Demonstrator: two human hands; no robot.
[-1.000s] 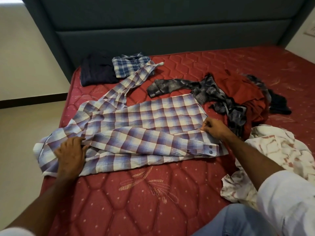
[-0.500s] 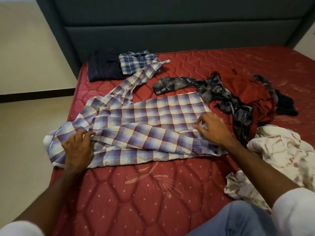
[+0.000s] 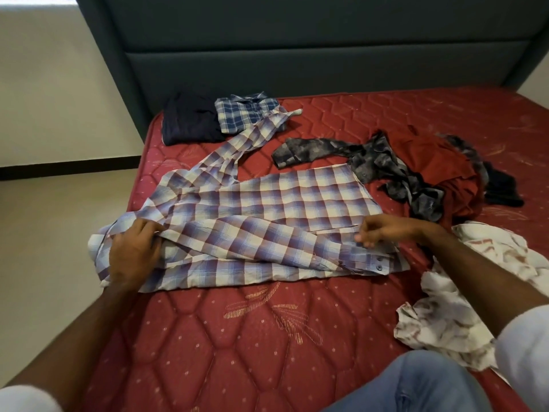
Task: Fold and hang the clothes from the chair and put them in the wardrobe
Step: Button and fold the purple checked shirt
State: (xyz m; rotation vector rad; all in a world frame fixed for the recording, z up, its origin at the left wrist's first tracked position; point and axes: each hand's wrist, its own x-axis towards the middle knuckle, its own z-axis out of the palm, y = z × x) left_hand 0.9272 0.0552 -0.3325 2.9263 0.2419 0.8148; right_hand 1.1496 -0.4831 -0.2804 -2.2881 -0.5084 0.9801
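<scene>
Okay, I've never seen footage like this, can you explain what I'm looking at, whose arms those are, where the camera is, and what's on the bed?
There is no machine here. A camera worn on a person's head looks down at their own two arms. They kneel or sit at a red quilted mattress. Spread flat on it is a purple plaid shirt, one sleeve folded across the front. The left hand grips the fabric near the shoulder; the right hand is at the shirt's far edge by the cuff, its grip unclear. Behind lie a folded blue plaid shirt, a folded dark garment, and unfolded clothes at the right.

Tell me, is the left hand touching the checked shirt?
Touching. The head view shows the left hand gripping bunched cloth of the checked shirt near its collar end.
</scene>
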